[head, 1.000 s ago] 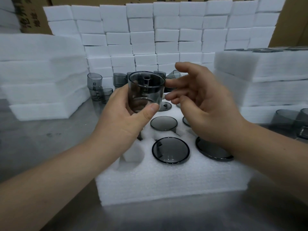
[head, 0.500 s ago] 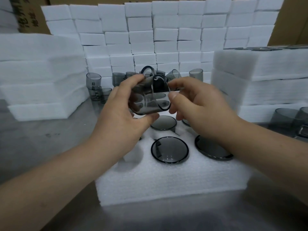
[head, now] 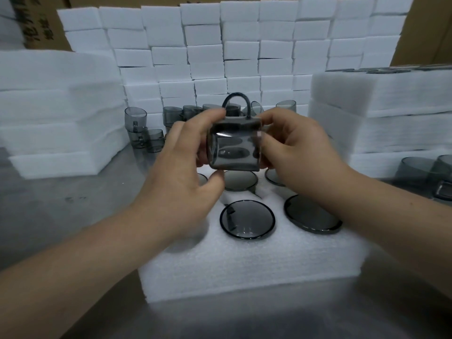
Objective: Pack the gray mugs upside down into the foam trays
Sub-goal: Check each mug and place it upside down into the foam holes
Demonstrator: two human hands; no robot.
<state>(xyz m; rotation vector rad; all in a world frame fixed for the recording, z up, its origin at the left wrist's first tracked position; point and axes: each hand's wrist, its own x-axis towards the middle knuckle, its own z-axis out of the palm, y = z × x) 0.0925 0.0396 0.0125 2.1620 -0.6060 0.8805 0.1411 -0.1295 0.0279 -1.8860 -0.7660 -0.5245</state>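
A translucent gray mug [head: 234, 145] lies on its side in the air, its handle pointing up, above the white foam tray [head: 244, 265]. My left hand [head: 181, 172] grips its left end and my right hand [head: 293, 148] grips its right end. Several gray mugs sit upside down in the tray's holes, among them one at the front middle [head: 247, 218] and one at the front right [head: 310, 216]. My left hand hides the holes at the tray's left.
Loose gray mugs [head: 146, 130] stand behind the tray, more at the right edge [head: 425, 174]. Foam trays are stacked at left [head: 56, 113] and right [head: 381, 111]. White foam blocks [head: 244, 50] form a wall at the back. The table is gray metal [head: 61, 199].
The mug, upright in my left hand a second ago, has been tipped onto its side with the handle up. My right hand has closed on it.
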